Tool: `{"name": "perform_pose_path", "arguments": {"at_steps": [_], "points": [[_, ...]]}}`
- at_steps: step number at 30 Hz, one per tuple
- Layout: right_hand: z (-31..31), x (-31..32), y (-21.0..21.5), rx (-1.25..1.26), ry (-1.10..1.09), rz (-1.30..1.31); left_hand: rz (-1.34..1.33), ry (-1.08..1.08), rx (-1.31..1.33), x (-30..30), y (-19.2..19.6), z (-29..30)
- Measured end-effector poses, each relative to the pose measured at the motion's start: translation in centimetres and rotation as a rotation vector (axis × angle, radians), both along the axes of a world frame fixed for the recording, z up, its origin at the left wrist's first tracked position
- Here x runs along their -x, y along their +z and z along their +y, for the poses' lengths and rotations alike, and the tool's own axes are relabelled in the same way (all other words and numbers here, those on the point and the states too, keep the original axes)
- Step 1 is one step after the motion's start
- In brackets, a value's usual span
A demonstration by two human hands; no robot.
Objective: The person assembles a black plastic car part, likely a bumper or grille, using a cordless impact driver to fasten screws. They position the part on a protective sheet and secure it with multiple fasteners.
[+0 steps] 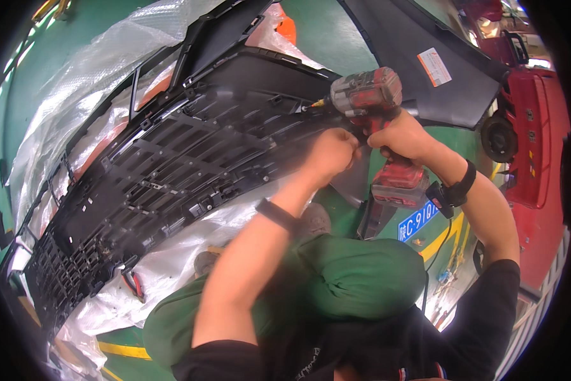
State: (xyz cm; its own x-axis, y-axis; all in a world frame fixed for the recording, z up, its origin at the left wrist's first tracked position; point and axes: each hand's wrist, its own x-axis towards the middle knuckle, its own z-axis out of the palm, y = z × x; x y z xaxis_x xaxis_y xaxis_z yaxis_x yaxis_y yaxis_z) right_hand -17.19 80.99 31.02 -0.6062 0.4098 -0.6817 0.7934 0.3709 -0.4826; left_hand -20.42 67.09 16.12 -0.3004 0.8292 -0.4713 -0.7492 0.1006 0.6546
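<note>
A red and grey cordless impact driver [367, 94] is held by its grip in my right hand [400, 136], fingers wrapped round it. The driver's bit points left, its tip at or close to the upper right part of a large black plastic bumper grille [183, 152]. Just below the tool, my left hand [333, 154] is closed, its fingertips pinched together near the grille's right end. Whatever is between those fingertips, if anything, is too small to make out. Several small fasteners dot the grille's slatted back.
Clear plastic wrap [164, 267] lies under and around the grille. Red-handled pliers [133, 286] rest by its lower edge. A black panel [425, 63] with a label extends at upper right. Further right stands a red wheeled cabinet [534, 140]. A blue plate [419, 222] lies beside my knee.
</note>
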Motion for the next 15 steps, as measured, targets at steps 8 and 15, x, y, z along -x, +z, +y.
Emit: {"name": "perform_pose_path", "arguments": {"at_steps": [8,15], "points": [[0.6,-0.7,-0.6,0.12,0.002,0.049,0.533,-0.051,0.489,15.0,1.1,-15.2],[1.5,-1.8,-1.0,0.129,0.008,0.05,0.507,0.373,0.463,16.9,-1.5,-18.7]]}}
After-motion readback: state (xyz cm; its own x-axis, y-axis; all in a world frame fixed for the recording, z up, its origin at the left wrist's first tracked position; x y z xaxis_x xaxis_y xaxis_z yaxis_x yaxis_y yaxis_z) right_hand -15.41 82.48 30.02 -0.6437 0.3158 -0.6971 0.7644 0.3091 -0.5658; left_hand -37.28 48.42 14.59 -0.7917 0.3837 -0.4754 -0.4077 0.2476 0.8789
